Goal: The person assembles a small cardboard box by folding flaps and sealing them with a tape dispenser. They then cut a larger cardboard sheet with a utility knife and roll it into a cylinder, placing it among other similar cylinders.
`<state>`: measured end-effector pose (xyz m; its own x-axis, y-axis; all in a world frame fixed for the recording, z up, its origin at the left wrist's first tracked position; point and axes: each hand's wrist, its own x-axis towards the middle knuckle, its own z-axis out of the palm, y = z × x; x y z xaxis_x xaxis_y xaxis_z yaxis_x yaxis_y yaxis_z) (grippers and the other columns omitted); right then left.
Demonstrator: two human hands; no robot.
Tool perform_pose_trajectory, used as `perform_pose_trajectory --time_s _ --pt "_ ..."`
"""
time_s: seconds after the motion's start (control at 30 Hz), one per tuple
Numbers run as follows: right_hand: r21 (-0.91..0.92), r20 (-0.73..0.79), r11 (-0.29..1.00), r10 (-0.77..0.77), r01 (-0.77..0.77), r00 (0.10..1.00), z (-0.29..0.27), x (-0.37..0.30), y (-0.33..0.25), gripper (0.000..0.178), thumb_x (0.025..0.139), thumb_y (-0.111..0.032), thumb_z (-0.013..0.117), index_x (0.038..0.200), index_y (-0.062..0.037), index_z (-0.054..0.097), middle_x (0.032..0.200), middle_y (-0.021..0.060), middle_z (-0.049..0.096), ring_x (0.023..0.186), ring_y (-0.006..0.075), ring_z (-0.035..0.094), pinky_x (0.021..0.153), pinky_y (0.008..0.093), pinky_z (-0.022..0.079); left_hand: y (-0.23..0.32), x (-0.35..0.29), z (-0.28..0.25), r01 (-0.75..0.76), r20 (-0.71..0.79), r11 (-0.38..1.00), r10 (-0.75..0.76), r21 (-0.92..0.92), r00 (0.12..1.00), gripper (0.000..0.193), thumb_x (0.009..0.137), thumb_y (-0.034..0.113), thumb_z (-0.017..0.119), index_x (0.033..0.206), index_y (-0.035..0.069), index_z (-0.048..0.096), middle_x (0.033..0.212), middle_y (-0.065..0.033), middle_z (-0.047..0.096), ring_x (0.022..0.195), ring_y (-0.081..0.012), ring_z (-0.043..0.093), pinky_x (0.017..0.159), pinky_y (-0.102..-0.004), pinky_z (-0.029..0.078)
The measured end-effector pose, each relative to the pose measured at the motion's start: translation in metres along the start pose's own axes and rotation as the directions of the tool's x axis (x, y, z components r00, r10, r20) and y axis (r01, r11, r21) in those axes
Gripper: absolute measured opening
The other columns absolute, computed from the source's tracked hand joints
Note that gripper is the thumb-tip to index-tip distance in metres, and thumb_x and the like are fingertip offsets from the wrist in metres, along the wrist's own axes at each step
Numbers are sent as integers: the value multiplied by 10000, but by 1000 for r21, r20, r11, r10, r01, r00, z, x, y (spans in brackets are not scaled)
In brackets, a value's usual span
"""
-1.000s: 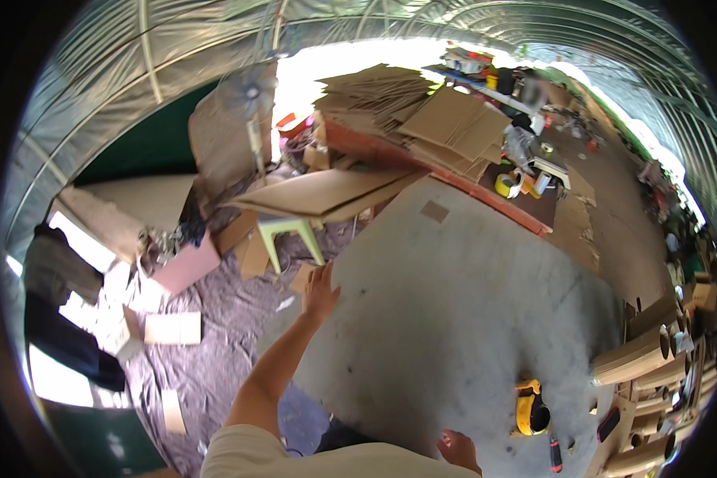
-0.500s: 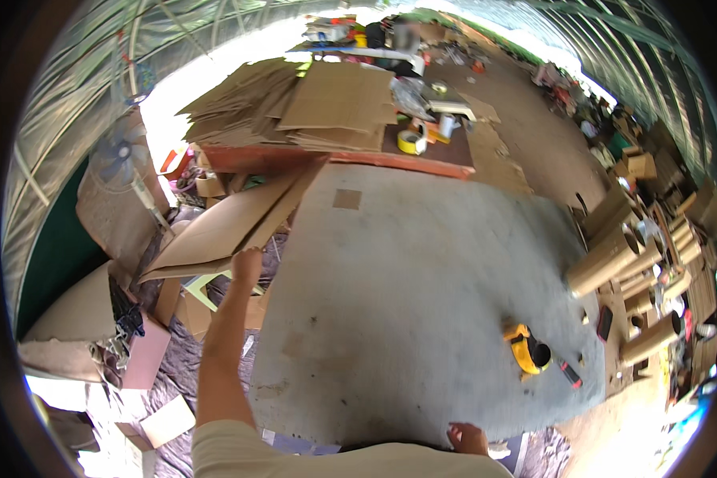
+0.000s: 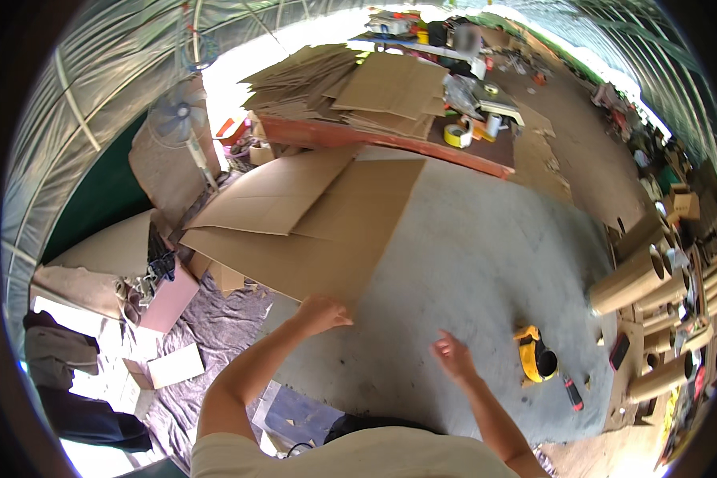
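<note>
My left hand point(image 3: 323, 315) is closed on the near corner of a large brown cardboard sheet point(image 3: 319, 259), which lies over the left part of the grey tabletop point(image 3: 470, 239). A second cardboard sheet point(image 3: 275, 191) overlaps it on the far left side and hangs past the table's edge. Above the middle of the tabletop is my right hand point(image 3: 452, 355), with nothing in it and its fingers loosely apart. To its right lie a yellow tape dispenser point(image 3: 531, 354) and a red-and-black box cutter point(image 3: 573, 393).
Behind the tabletop, a red-edged table point(image 3: 470, 162) bears stacked cardboard point(image 3: 390, 84) and a yellow tape roll point(image 3: 457, 135). Cardboard tubes point(image 3: 629, 280) stand along the right. A fan point(image 3: 182, 114) and a pink box point(image 3: 170, 301) are at the left.
My left hand has drawn the cardboard sheet rightward onto the tabletop. My right hand has risen from the near edge to over the middle. The whole view has shifted to the left.
</note>
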<state>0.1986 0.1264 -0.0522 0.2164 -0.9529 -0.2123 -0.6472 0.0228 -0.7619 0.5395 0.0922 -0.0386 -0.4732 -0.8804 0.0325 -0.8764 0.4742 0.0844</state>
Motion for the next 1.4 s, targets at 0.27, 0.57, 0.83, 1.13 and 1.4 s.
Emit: perform_pose_trajectory --time_s 0.27,0.57,0.83,1.13,1.4 --pt "118 203 993 -43 19 978 96 -18 -41 491 834 -326 593 1191 -11 473 893 127 645 803 213 638 708 311 494 -176 34 60 253 298 -210 -870 -944 392 350 800 370 595 848 24 608 793 -97 606 729 -238 601 516 -357 483" --pt "115 -4 981 158 -156 987 96 -38 -45 353 809 -232 625 1082 -16 570 853 140 652 783 197 648 690 299 509 -294 71 136 -636 584 -636 -738 -437 337 133 824 86 602 878 -23 549 879 -122 576 754 -256 588 655 -338 570" --pt "208 -130 955 241 -211 962 76 -6 -81 273 841 -208 584 1038 -21 598 859 80 656 766 139 627 712 276 496 -191 30 42 -251 363 -843 -449 -476 816 30 836 44 570 828 15 569 795 -93 604 758 -191 614 668 -248 564" --pt "726 -81 665 337 -176 938 46 61 -100 346 762 -150 661 1027 47 559 925 95 611 834 166 578 733 305 467 142 -39 7 297 513 -852 40 -430 858 177 845 139 579 994 50 543 922 -68 598 860 -184 591 785 -314 503" --pt "771 -182 622 425 -140 886 -50 -62 31 244 803 -187 620 936 18 619 789 33 619 704 123 568 648 266 467 146 -71 82 92 638 -926 -178 -367 749 245 858 149 573 1087 67 542 1089 -77 590 998 -208 566 842 -358 490"
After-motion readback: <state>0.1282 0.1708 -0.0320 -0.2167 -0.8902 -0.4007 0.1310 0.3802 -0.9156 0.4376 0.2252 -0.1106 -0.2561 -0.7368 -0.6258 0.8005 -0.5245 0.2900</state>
